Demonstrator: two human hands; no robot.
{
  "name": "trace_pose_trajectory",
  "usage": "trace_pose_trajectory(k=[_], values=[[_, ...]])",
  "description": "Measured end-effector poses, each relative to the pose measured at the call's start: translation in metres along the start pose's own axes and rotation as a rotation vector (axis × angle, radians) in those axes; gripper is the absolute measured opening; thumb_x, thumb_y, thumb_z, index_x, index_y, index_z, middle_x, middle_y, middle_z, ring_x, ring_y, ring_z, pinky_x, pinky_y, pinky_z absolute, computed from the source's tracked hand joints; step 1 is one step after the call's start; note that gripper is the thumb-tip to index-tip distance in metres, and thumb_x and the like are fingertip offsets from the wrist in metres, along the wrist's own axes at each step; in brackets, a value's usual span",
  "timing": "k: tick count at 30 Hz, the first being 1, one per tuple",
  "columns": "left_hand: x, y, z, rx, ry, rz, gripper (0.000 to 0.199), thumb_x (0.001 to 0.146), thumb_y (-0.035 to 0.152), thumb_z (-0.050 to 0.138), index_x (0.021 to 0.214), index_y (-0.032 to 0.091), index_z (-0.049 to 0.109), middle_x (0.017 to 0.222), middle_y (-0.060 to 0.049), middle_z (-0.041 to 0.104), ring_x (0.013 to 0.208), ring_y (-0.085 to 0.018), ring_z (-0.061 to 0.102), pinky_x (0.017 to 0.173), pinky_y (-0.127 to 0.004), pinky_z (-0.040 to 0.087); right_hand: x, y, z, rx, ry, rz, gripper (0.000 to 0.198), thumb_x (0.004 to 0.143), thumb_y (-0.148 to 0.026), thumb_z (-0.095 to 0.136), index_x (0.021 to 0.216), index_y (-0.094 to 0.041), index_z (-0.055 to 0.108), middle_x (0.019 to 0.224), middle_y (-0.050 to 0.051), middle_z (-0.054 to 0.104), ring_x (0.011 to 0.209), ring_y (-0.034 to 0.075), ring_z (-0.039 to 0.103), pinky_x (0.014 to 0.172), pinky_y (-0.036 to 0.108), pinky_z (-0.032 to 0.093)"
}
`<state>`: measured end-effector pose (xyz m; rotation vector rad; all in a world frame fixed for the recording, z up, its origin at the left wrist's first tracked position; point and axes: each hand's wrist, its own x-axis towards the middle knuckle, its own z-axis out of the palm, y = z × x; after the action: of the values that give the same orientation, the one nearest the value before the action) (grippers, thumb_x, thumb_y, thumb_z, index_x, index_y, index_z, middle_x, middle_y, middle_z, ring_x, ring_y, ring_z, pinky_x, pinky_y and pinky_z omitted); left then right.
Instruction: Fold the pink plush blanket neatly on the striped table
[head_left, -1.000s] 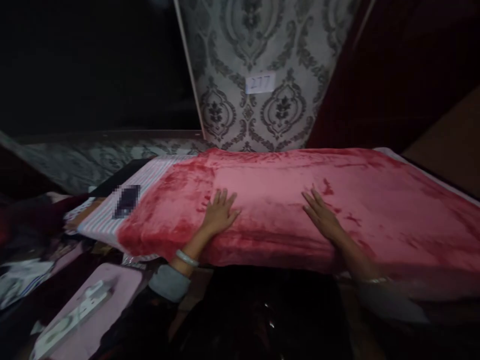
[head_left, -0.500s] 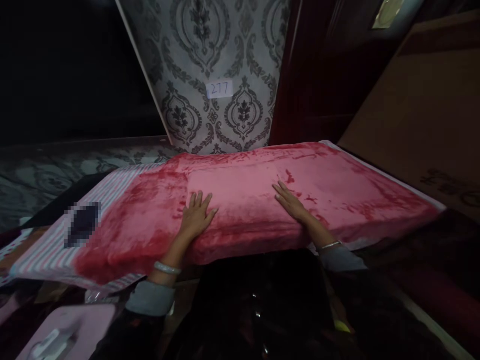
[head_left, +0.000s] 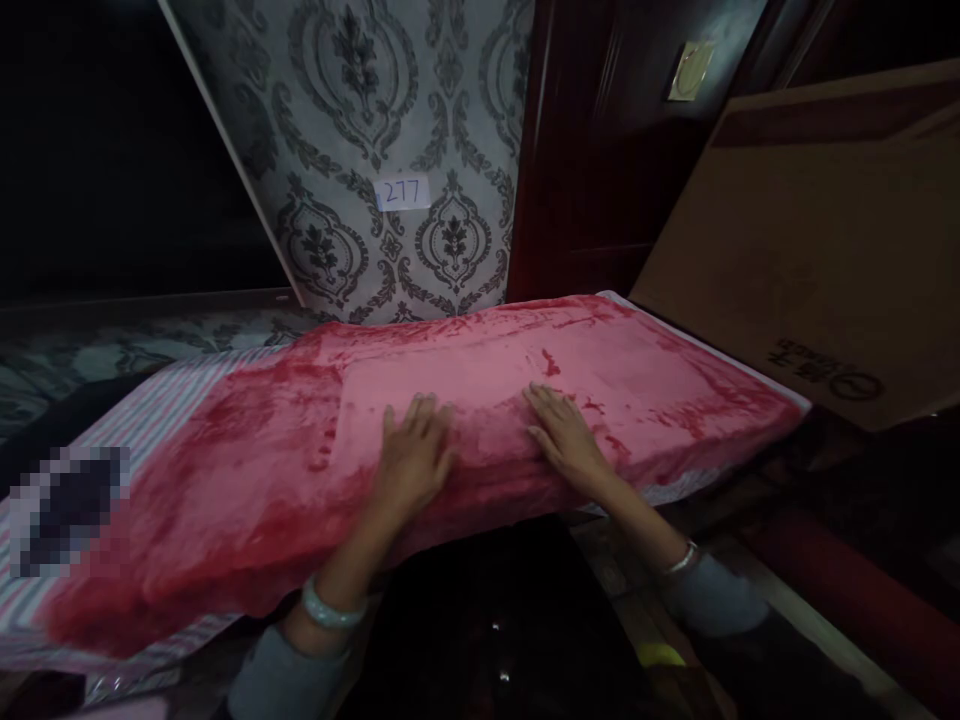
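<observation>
Now | left hand [head_left: 412, 458]: fingers spread, resting on red blanket [head_left: 255, 450] | right hand [head_left: 571, 442]: thumb apart, also on blanket

A striped tabletop [head_left: 166, 400] carries red plush cloth [head_left: 484, 400] and a blurred object [head_left: 71, 510].

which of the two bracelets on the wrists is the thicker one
The thick, pale, rounded bangle behind the left hand. The other, a thin silvery bracelet behind the right hand, is clearly narrower.
</observation>
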<state>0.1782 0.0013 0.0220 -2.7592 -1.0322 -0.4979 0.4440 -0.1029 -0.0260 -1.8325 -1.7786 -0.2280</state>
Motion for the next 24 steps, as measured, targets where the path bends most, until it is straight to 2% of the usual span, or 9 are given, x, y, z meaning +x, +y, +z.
trace_pose_trajectory(k=[2, 4, 8, 14, 24], values=[[-0.002, 0.022, 0.014, -0.029, -0.008, 0.088, 0.058, 0.096, 0.045, 0.049, 0.151, 0.026, 0.042, 0.161, -0.011, 0.034, 0.149, -0.035, 0.027, 0.118, -0.066, 0.017, -0.004, -0.015, 0.007, -0.054, -0.029, -0.081, 0.055, 0.104, -0.045, 0.035, 0.155, -0.027, 0.037, 0.161, 0.006, 0.033, 0.150, 0.027, 0.025, 0.119, 0.055, 0.025], [-0.006, 0.036, 0.031, -0.043, -0.009, 0.110, 0.062, 0.094, 0.047, 0.054, 0.152, 0.030, 0.040, 0.161, -0.011, 0.034, 0.149, -0.037, 0.026, 0.117, -0.068, 0.017, -0.011, -0.022, 0.016, -0.098, -0.045, -0.139, 0.055, 0.102, -0.045, 0.042, 0.153, -0.027, 0.040, 0.161, 0.006, 0.034, 0.150, 0.028, 0.024, 0.119, 0.055, 0.025], [-0.015, 0.040, 0.051, -0.063, 0.006, 0.108, 0.061, 0.093, 0.046, 0.055, 0.151, 0.033, 0.042, 0.159, -0.011, 0.038, 0.148, -0.038, 0.028, 0.117, -0.068, 0.017, -0.023, -0.021, 0.030, -0.133, 0.004, -0.148, 0.054, 0.100, -0.044, 0.047, 0.151, -0.027, 0.044, 0.158, 0.007, 0.039, 0.149, 0.029, 0.025, 0.118, 0.054, 0.026], [-0.015, 0.036, 0.045, -0.090, 0.006, 0.109, 0.059, 0.093, 0.048, 0.055, 0.149, 0.031, 0.045, 0.157, -0.010, 0.042, 0.146, -0.038, 0.032, 0.116, -0.067, 0.021, -0.024, -0.021, 0.033, -0.124, 0.058, -0.142, 0.051, 0.100, -0.044, 0.045, 0.147, -0.025, 0.049, 0.155, 0.007, 0.044, 0.146, 0.029, 0.031, 0.116, 0.053, 0.030], [-0.016, 0.033, 0.048, -0.040, 0.067, 0.151, 0.060, 0.091, 0.041, 0.060, 0.149, 0.031, 0.046, 0.158, -0.010, 0.040, 0.146, -0.038, 0.033, 0.115, -0.066, 0.025, -0.028, -0.025, 0.036, -0.097, 0.115, -0.131, 0.051, 0.100, -0.039, 0.046, 0.150, -0.027, 0.045, 0.154, 0.007, 0.045, 0.145, 0.029, 0.034, 0.114, 0.054, 0.035]])
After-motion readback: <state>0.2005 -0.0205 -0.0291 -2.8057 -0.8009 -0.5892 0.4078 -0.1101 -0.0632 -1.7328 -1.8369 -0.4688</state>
